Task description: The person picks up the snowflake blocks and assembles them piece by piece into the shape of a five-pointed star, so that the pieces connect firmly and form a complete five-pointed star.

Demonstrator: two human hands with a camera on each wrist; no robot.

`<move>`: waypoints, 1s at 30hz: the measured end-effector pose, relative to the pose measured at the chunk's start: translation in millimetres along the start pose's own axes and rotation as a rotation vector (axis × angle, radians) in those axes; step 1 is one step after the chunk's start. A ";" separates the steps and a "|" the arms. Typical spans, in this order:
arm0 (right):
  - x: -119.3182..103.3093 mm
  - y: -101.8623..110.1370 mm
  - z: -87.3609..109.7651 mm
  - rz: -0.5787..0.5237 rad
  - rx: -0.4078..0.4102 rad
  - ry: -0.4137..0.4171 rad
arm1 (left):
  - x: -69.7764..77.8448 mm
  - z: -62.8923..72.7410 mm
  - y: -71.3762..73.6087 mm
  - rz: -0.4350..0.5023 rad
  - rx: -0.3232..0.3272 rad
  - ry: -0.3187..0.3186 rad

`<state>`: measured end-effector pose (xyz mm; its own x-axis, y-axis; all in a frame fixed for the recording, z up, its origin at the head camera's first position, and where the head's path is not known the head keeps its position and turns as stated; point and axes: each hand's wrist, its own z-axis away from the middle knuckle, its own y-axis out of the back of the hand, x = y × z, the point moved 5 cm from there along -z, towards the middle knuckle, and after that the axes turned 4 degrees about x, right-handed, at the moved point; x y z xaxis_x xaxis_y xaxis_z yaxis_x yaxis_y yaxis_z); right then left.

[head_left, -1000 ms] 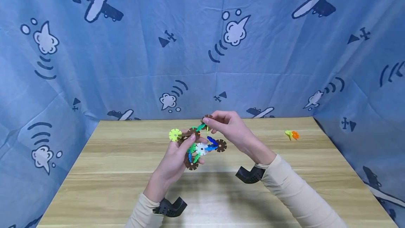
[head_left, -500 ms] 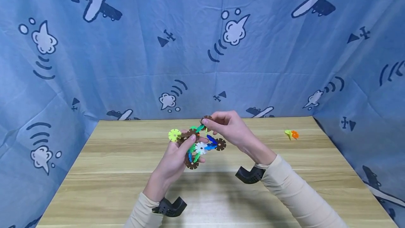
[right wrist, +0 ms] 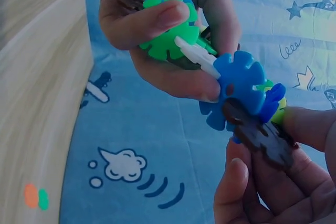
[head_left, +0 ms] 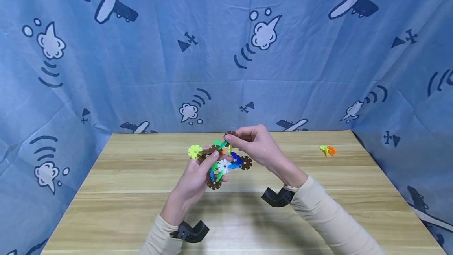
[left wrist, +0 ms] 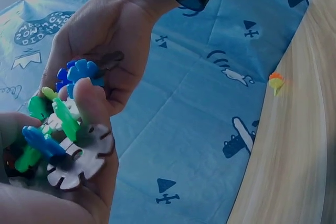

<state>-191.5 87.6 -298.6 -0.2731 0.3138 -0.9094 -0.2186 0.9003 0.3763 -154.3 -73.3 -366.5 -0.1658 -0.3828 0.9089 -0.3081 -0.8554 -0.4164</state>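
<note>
Both hands hold one joined cluster of notched plastic snowflake discs above the table. My left hand point(head_left: 192, 178) grips it, thumb on a brown disc point(head_left: 215, 150). A yellow disc point(head_left: 195, 151) sticks out to the left, a white disc point(head_left: 224, 166) lies mid-cluster, and another brown disc point(head_left: 246, 163) juts right. My right hand point(head_left: 260, 146) pinches the top brown disc point(head_left: 231, 133), which meets a green one point(head_left: 222, 145). In the right wrist view a blue disc point(right wrist: 244, 80) and a green disc point(right wrist: 165, 43) show between the hands. Fingers hide parts of the joints.
A joined yellow and orange disc pair point(head_left: 330, 151) lies on the wooden table point(head_left: 124, 192) at the back right. Behind the table hangs a blue curtain point(head_left: 219, 62) printed with planes. Black wrist mounts point(head_left: 278, 197) sit on both forearms.
The right hand has shifted slightly left and in toward the cluster, its brown disc still pinched. The left hand stays nearly in place.
</note>
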 end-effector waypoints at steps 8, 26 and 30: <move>6.8 0.5 0.2 -0.019 0.003 -0.055 | -0.9 0.1 -0.1 -0.005 0.001 0.001; 5.9 1.3 0.9 -0.014 -0.025 -0.079 | 1.2 0.2 -5.5 -0.009 -0.021 -0.012; 4.8 3.2 -0.7 -0.009 -0.045 -0.075 | 1.5 0.4 -6.2 0.011 -0.073 -0.008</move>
<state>-194.2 91.7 -301.6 -0.2008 0.3290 -0.9227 -0.2627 0.8893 0.3742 -152.3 -68.7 -362.5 -0.1621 -0.3950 0.9042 -0.3740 -0.8234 -0.4268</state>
